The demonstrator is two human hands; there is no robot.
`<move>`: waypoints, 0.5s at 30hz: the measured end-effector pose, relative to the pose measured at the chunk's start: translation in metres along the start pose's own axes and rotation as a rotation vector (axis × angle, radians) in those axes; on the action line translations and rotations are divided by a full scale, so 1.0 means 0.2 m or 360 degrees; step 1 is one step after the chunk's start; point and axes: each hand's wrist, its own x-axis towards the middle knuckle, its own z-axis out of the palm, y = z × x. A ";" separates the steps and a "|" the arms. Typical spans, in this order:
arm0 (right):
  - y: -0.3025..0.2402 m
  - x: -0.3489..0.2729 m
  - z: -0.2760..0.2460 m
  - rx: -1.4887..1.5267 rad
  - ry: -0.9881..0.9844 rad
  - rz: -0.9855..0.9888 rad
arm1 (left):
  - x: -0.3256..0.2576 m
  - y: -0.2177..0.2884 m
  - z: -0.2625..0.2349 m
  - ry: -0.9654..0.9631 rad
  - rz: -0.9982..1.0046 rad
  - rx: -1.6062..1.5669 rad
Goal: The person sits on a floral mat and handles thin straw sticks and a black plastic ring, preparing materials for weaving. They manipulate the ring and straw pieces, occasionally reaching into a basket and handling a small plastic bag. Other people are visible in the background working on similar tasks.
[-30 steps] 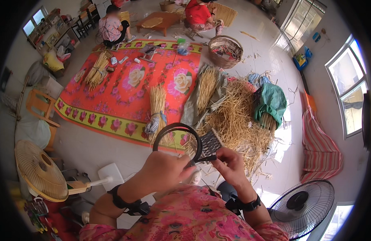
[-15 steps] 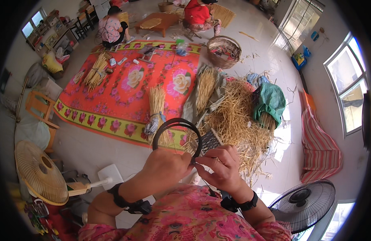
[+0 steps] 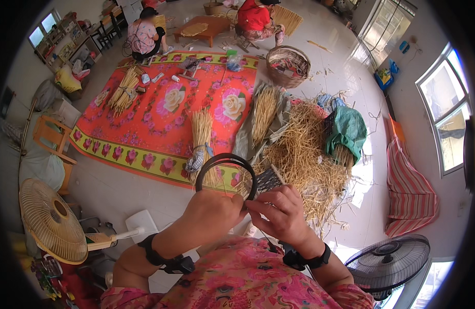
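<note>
Dark round hoops (image 3: 227, 158), two rings lying close together, stand up from my hands in front of my chest. My left hand (image 3: 214, 209) is closed around their lower part. The fingers of my right hand (image 3: 280, 208) pinch at the hoops' lower right side, close against the left fingertips; whether a thin strand lies between them is too small to tell. Beyond the hoops, a straw bundle (image 3: 202, 131) tied with checked cloth lies on the red flowered mat (image 3: 144, 136).
Loose straw (image 3: 299, 139) is heaped at the right beside a green sack (image 3: 346, 131) and a wicker basket (image 3: 288, 67). Fans stand at my left (image 3: 53, 221) and right (image 3: 387, 262). Two people (image 3: 143, 36) sit at the far side near a low wooden table (image 3: 204, 29).
My right hand has shifted very slightly left toward the left fingers, and the hoops have tipped a little. My left hand keeps its grip.
</note>
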 end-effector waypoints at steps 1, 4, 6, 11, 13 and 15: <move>0.01 0.00 0.00 0.0007 -0.0003 0.0009 | 0.00 0.00 0.00 0.0005 0.0000 -0.0023; 0.02 -0.02 0.01 -0.0003 0.0019 0.0000 | 0.01 0.00 0.00 0.0005 -0.0001 -0.0068; 0.01 -0.01 0.00 -0.0029 0.0027 -0.0014 | 0.00 0.00 0.01 -0.0001 -0.0005 -0.0083; 0.00 -0.02 0.00 -0.0107 0.0066 -0.0048 | 0.00 0.00 0.01 0.0060 -0.0029 -0.0141; 0.00 -0.04 0.02 -0.0119 0.0058 -0.0035 | -0.01 0.00 0.05 0.0093 -0.0079 -0.0167; 0.01 -0.06 0.05 -0.0120 0.0107 -0.0060 | -0.01 0.00 0.07 0.0118 -0.0154 -0.0230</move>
